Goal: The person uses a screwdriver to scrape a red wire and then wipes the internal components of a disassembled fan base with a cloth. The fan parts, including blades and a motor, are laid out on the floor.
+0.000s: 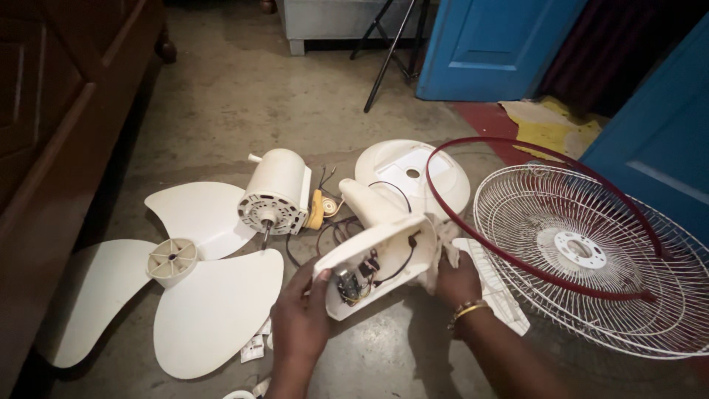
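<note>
A dismantled white fan lies on the concrete floor. My left hand (301, 319) grips the near end of the open white control housing (384, 247), which shows wires and small parts inside. My right hand (458, 279), with a bangle at the wrist, holds the housing's right side. The housing joins the white neck and round base (436, 177) behind it. The white motor (277, 192) with its shaft lies just left, wired to the housing.
A three-blade white fan blade (177, 288) lies at left. A white wire grille (591, 258) and a dark red ring (473, 236) lie at right. A flat white panel (502, 295), small parts (255, 347), a wooden cabinet (52, 148), blue doors (487, 44) and a stand's legs (391, 52) surround them.
</note>
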